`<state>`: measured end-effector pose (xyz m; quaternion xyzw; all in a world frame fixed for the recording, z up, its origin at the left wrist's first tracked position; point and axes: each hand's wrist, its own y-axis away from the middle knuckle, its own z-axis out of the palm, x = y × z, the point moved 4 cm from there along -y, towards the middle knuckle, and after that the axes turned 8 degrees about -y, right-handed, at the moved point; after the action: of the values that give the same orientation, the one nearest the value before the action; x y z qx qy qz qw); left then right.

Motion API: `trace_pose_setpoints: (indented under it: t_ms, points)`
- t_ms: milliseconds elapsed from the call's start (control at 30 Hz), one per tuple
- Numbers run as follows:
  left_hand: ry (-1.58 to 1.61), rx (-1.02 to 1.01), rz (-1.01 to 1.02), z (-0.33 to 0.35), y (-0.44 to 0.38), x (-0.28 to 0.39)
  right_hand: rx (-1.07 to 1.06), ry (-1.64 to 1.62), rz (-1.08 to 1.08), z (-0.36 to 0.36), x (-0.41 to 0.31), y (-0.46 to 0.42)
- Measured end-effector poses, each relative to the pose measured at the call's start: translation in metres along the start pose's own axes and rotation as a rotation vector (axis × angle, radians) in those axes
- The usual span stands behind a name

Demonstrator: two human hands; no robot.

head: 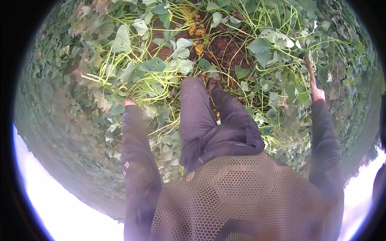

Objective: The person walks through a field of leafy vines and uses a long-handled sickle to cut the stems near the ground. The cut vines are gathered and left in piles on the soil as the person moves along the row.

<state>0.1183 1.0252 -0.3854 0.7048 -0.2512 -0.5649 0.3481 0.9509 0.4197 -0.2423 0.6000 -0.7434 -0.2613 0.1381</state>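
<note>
My left hand [129,102] reaches into the vines at the left. Leaves hide most of its fingers, so I cannot tell whether it grips anything. Just beyond it lies a bundle of pale green vine stems [150,86], their leaves broad and pointed like sweet potato foliage. At the right, my right hand [318,94] is closed around a slim brown wooden stick or tool handle [310,69]. The far end of this handle goes in among the leaves, and any head on it is hidden. A red-orange band shows at my right wrist.
My knees [194,90] are in the middle of the vines. Ahead of them, reddish-brown soil [229,48] shows between trailing stems, beside yellow-orange patches [197,33] I cannot identify. Dense foliage [60,75] spreads out on both sides. A dark shape [379,183] is cut off at the right rim.
</note>
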Motion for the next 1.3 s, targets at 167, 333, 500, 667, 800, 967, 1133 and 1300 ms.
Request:
trace_pose_setpoints:
  t_ms: [167,333,500,667,800,967,1133,1300]
  points:
    - [0.111,-0.001,0.059,-0.020,-0.006,-0.001,-0.018,0.035,-0.037,-0.027,-0.017,0.019]
    - [0.425,0.034,0.097,-0.040,-0.019,-0.020,0.038,0.114,-0.026,-0.040,-0.052,0.041]
    - [1.380,0.041,-0.016,-0.044,-0.041,-0.048,0.121,0.338,-0.028,-0.033,-0.106,0.083]
    - [2.093,-0.216,-0.212,-0.044,-0.066,-0.082,0.135,0.348,0.064,-0.021,-0.196,0.129]
    - [2.488,-0.426,-0.376,-0.019,-0.082,-0.118,0.035,-0.214,0.028,0.010,-0.312,0.171]
    - [2.104,-0.329,-0.166,-0.071,-0.104,-0.159,-0.447,-0.385,0.122,0.111,-0.436,0.242]
    - [0.966,0.098,0.155,-0.143,-0.102,-0.200,-0.736,0.310,-0.173,0.286,-0.457,0.216]
    - [0.567,0.026,0.241,0.013,-0.125,-0.223,-0.660,0.230,-0.650,0.498,-0.372,0.148]
